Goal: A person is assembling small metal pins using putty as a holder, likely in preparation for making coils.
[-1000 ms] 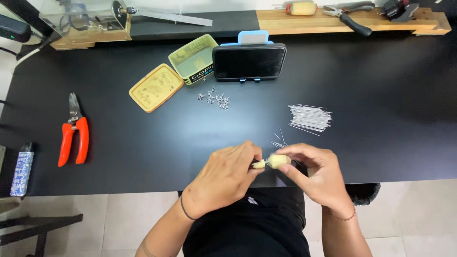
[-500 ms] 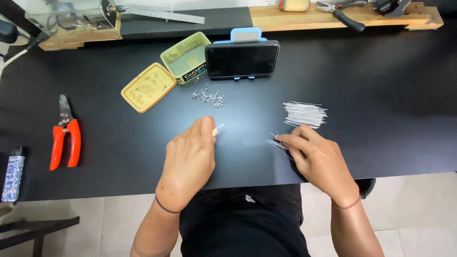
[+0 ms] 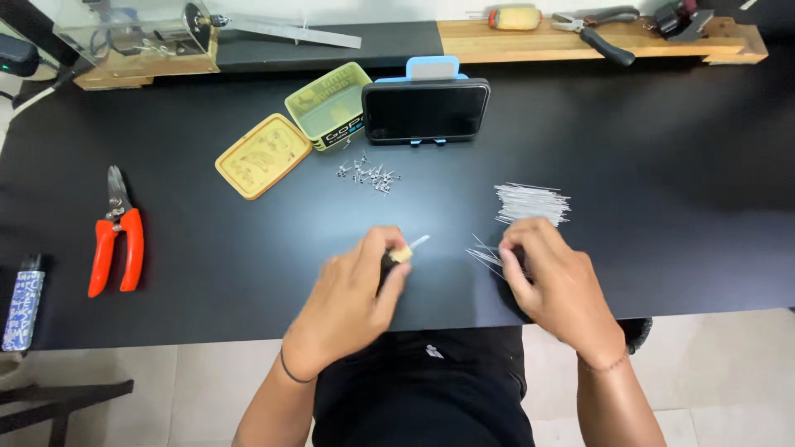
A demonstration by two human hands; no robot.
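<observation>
My left hand (image 3: pixel 356 290) grips a small tool (image 3: pixel 406 251) with a pale yellowish handle and a short metal tip that points up and to the right. My right hand (image 3: pixel 551 281) rests on the black table (image 3: pixel 662 207), its fingertips on a few loose thin metal wires (image 3: pixel 484 255) fanned out just left of it. Whether it pinches one is hidden by the fingers. A bundle of the same thin wires (image 3: pixel 532 204) lies just beyond that hand. A scatter of small metal pieces (image 3: pixel 368 174) lies farther back.
An open yellow-green tin (image 3: pixel 330 106) and its lid (image 3: pixel 262 156) sit at the back left, beside a phone on a blue stand (image 3: pixel 426 108). Red-handled cutters (image 3: pixel 116 236) and a patterned lighter (image 3: pixel 25 302) lie at the left. Wooden boards with tools (image 3: pixel 596 29) line the far edge.
My hands, joined near the table's front edge a second ago, have parted. The left went left with the small tool; the right moved to the loose wires.
</observation>
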